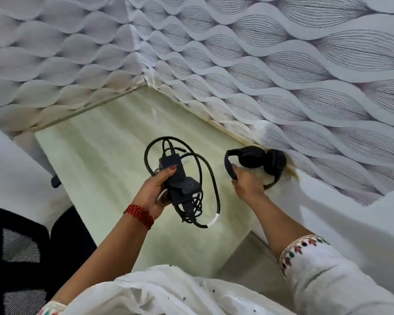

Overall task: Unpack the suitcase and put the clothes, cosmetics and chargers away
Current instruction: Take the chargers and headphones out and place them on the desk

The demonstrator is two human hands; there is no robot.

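Black charger blocks [184,189] and their black cable [192,211] are in my left hand [154,189]. The fingers and thumb are curled round the blocks, with the thumb lying across the upper one. The cable hangs from this grip in several loose loops. One loop rises above the hand and another swings out to the right. A short white sleeve [214,221] sits on the cable near its lowest end. The bundle is held above the pale green table top [96,155], near its middle. A red thread band [139,215] circles my left wrist.

My right hand [248,184] is at the right edge of the table top. Its fingers are closed round the headband of the black headphones [256,158]. The two ear cups lie at the line where the table top meets the wall. I cannot tell whether they rest on the surface or hang just above it.

Grey wallpaper [282,64] with a wavy leaf pattern covers both walls of the corner behind the table. A black mesh chair [21,258] stands at the lower left. An embroidered white cuff [305,248] covers my right forearm.
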